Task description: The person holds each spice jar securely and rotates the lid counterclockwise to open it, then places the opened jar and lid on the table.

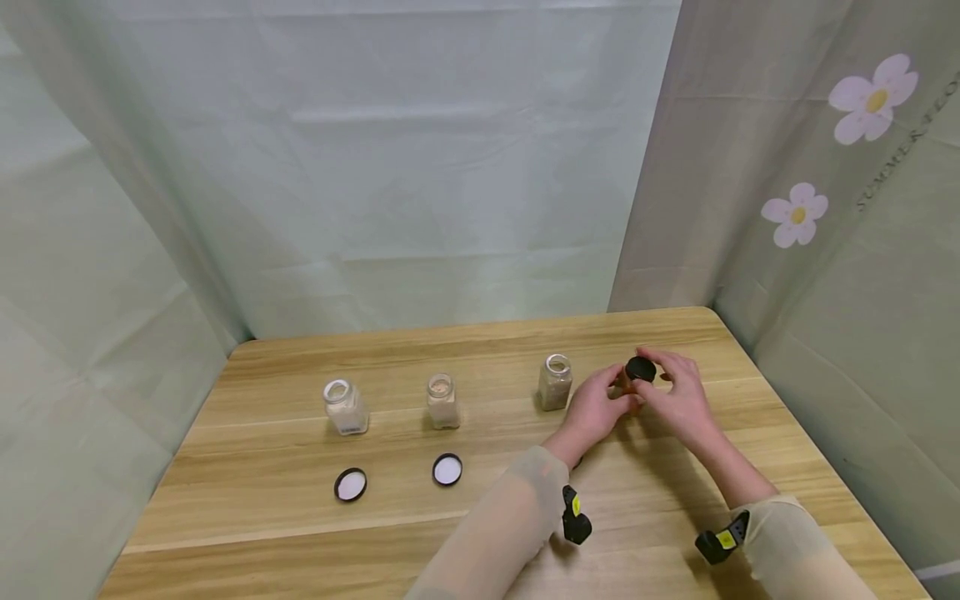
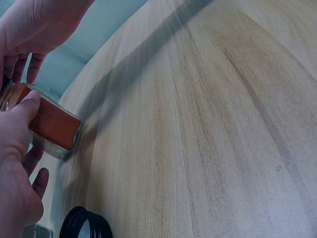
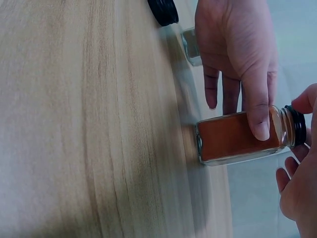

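On the right of the table, my left hand [image 1: 592, 408] grips a square glass spice jar [image 3: 228, 139] of orange-red powder, thumb along its side. My right hand [image 1: 681, 408] pinches the jar's black lid [image 1: 641, 369] between thumb and fingers. In the right wrist view the lid sits at the jar's mouth, with a band of threaded glass neck showing below it. The jar stands upright, its base close over the wood. Just left of my left hand is an uncapped jar of greyish-brown contents [image 1: 556, 390].
Two more uncapped jars, one of beige powder [image 1: 443, 410] and one of whitish powder [image 1: 348, 414], stand further left. In front of them lie two black lids with white liners, a middle lid [image 1: 447, 470] and a left lid [image 1: 350, 485]. Another black lid [image 2: 86, 224] lies near my left wrist.
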Demonstrator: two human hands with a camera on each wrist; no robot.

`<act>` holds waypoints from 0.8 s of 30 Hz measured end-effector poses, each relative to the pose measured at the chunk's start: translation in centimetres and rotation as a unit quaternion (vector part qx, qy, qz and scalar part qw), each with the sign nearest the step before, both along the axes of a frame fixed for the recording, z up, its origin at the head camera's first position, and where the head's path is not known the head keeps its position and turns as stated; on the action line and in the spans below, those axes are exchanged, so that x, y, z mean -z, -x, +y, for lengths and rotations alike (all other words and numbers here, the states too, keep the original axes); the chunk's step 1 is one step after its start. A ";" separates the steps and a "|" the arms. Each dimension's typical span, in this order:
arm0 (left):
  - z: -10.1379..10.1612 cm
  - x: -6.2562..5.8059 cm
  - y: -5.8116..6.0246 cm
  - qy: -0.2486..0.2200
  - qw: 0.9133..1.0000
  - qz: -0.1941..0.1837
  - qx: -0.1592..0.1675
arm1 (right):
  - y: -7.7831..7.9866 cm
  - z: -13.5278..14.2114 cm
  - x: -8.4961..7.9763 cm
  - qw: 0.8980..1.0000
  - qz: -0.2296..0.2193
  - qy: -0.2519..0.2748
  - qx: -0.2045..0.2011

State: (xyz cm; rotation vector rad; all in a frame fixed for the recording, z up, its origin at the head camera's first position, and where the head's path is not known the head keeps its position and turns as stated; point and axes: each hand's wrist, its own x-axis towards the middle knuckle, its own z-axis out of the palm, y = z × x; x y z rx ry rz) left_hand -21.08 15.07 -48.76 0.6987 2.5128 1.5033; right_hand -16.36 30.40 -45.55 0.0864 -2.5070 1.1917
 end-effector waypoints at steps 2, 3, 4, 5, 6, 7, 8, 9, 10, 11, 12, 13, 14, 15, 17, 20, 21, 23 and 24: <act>0.0 0.0 0.0 0.002 1.000 0.002 0.000 | 0.0 0.0 0.1 1.000 -0.002 -0.002 0.004; 0.0 -0.1 0.0 0.003 1.000 0.003 -0.001 | 0.0 0.0 0.1 1.000 -0.005 -0.001 0.007; 0.0 -0.1 0.0 0.004 1.000 0.003 0.000 | -0.1 0.0 0.1 1.000 -0.007 0.001 0.012; 0.0 -0.1 0.0 0.004 1.000 0.004 0.000 | -0.1 0.0 0.1 1.000 -0.010 0.003 0.017; 0.0 -0.1 0.0 0.003 1.000 0.003 -0.001 | -0.1 0.0 0.1 1.000 -0.013 0.005 0.023; 0.0 -0.2 -0.1 0.005 1.000 0.003 -0.001 | -0.1 0.0 0.2 0.999 -0.016 0.007 0.029; 0.0 -0.2 -0.1 0.005 1.000 0.002 -0.002 | -0.2 0.0 0.2 0.999 -0.019 0.010 0.033; 0.0 -0.2 -0.1 0.006 1.000 0.000 -0.002 | -0.2 -0.1 0.2 0.999 -0.021 0.012 0.037; 0.0 -0.2 -0.1 0.007 1.000 0.000 -0.003 | -0.2 -0.1 0.2 0.999 -0.024 0.012 0.041; 0.0 -0.2 -0.1 0.008 1.000 0.000 -0.005 | -0.2 -0.1 0.1 0.999 -0.027 0.013 0.045; 0.0 -0.2 -0.1 0.010 1.000 -0.001 -0.006 | -0.2 -0.2 0.1 0.998 -0.030 0.014 0.048; 0.0 -0.2 -0.1 0.011 1.000 -0.001 -0.007 | -0.2 -0.2 0.1 0.998 -0.033 0.014 0.051; 0.0 -0.2 -0.1 0.011 1.000 -0.001 -0.007 | -0.2 -0.2 0.1 0.998 -0.035 0.014 0.054; 0.0 -0.2 -0.1 0.011 1.000 -0.001 -0.008 | -0.2 -0.3 0.1 0.998 -0.037 0.014 0.057; 0.0 -0.2 -0.1 0.010 1.000 -0.001 -0.009 | -0.1 -0.3 0.1 0.997 -0.039 0.013 0.062; 0.0 0.0 -0.1 0.009 1.000 0.000 -0.009 | 0.0 -0.3 0.2 0.997 -0.040 0.009 0.066; 0.0 0.0 -0.1 0.009 1.000 0.002 -0.009 | 0.0 -0.3 0.2 0.997 -0.038 0.008 0.066; 0.1 0.1 0.0 0.009 1.000 0.007 -0.010 | 0.1 -0.2 0.3 0.997 -0.034 0.004 0.066; 0.1 0.1 0.0 0.010 1.000 0.009 -0.010 | 0.1 -0.2 0.3 0.997 -0.031 0.003 0.065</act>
